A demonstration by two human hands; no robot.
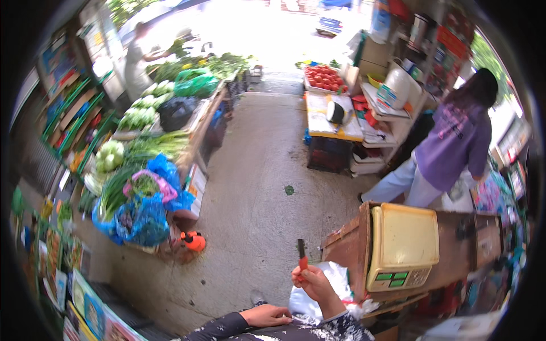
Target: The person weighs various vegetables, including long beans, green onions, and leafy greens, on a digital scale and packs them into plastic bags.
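My right hand (pixel 315 283) grips the red handle of a small knife (pixel 301 251), its dark blade pointing up. My left hand (pixel 266 316) rests against the front of my body, fingers loosely together, and I cannot tell if anything is under it. Just beyond my right hand lies a white plastic bag (pixel 337 277). To the right stands a cream electronic scale (pixel 403 243) on a brown wooden desk (pixel 456 251), its display lit green.
Leafy vegetables (pixel 158 145) and plastic bags (pixel 143 217) cover the stall at left. An orange spray bottle (pixel 194 241) is by its base. Tomatoes (pixel 325 77) fill a tray ahead. A person in a purple top (pixel 454 136) is at right; another person (pixel 137 64) is far left.
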